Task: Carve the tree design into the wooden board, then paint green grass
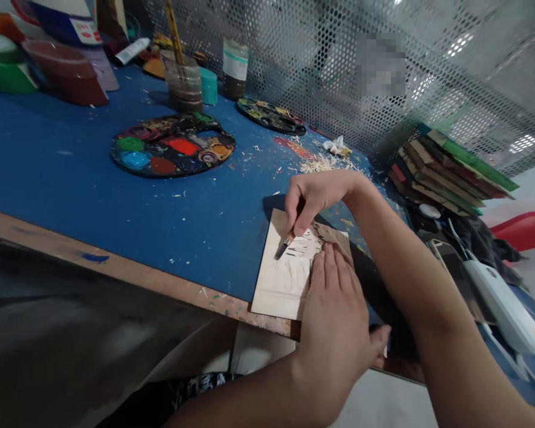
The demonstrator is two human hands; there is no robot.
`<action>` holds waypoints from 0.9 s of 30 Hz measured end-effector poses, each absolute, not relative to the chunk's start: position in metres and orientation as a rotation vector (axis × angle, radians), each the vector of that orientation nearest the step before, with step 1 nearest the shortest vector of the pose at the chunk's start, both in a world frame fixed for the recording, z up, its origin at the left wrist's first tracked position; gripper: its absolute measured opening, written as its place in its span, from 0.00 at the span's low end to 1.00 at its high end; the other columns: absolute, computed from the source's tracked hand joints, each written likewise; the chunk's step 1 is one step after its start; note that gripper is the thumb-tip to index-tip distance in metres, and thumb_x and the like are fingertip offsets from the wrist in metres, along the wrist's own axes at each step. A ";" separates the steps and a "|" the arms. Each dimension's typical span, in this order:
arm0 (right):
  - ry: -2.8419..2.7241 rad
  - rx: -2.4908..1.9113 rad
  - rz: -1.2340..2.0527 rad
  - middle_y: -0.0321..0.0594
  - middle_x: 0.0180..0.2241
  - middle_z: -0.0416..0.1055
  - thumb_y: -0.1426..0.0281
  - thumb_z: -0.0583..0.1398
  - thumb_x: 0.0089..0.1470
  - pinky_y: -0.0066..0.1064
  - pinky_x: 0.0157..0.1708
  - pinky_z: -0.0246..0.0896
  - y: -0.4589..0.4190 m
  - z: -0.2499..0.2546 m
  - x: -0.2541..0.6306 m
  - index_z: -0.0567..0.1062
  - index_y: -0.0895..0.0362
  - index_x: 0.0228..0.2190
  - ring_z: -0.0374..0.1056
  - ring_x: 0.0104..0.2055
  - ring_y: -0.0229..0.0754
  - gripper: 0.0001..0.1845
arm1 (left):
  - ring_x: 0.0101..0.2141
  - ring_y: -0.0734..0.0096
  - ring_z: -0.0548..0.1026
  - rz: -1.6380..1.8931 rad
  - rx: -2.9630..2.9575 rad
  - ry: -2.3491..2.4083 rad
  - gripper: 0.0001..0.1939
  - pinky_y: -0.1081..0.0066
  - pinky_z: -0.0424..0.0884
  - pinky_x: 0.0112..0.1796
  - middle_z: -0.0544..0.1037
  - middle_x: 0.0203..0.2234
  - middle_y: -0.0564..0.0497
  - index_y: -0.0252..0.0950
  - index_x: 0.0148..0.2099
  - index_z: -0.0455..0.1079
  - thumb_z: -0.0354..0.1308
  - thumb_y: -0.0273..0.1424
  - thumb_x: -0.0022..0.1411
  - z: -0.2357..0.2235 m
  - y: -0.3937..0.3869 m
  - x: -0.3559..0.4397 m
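Two palettes point(186, 164) point(274, 122), one brush point(286, 245) in right hand point(314, 196), one panel point(279, 291) under left hand point(336, 315)

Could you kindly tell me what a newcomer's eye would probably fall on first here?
Probably the right hand, gripping a slim, dark-tipped tool over a pale panel at the table's front edge, with the left hand laid flat on it. Next might come the dark palette farther left, with its vivid red paint and bright blue paint, then the pale shavings scattered just beyond the right hand.
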State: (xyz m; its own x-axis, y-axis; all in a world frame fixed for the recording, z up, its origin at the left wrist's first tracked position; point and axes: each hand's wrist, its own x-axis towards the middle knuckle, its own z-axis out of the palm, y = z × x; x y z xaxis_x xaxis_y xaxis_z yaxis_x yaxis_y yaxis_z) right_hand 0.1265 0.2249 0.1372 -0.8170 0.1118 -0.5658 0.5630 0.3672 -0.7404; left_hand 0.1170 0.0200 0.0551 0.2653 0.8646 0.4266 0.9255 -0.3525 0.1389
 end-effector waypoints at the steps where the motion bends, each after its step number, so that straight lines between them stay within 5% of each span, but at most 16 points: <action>1: 2.253 0.602 -1.402 0.38 0.32 0.80 0.61 0.72 0.37 0.25 0.31 0.65 0.224 0.141 0.128 0.82 0.59 0.32 0.73 0.31 0.36 0.19 | 0.60 0.43 0.62 -0.661 -2.375 -1.705 0.51 0.56 0.59 0.60 0.62 0.58 0.27 0.17 0.60 0.60 0.54 0.59 0.51 0.056 0.020 0.118; 7: 2.406 0.592 -1.138 0.36 0.31 0.80 0.58 0.69 0.43 0.25 0.30 0.64 0.204 0.166 0.124 0.82 0.57 0.32 0.74 0.33 0.37 0.17 | 0.57 0.41 0.65 -0.621 -2.335 -1.827 0.49 0.54 0.62 0.58 0.64 0.57 0.26 0.17 0.58 0.63 0.57 0.57 0.50 0.062 0.021 0.128; 14: 2.621 0.648 -0.615 0.31 0.23 0.76 0.67 0.69 0.45 0.29 0.25 0.60 0.174 0.187 0.120 0.82 0.50 0.27 0.70 0.26 0.37 0.03 | 0.59 0.39 0.61 -0.726 -2.351 -1.820 0.49 0.53 0.59 0.59 0.63 0.57 0.26 0.17 0.59 0.61 0.59 0.55 0.49 0.062 0.018 0.126; 27: 2.932 0.720 -0.095 0.30 0.19 0.71 0.56 0.65 0.48 0.36 0.29 0.55 0.142 0.190 0.124 0.79 0.44 0.20 0.70 0.31 0.39 0.09 | 0.57 0.42 0.66 -0.850 -2.359 -1.784 0.40 0.53 0.62 0.57 0.67 0.56 0.31 0.20 0.55 0.67 0.59 0.50 0.51 0.059 0.016 0.124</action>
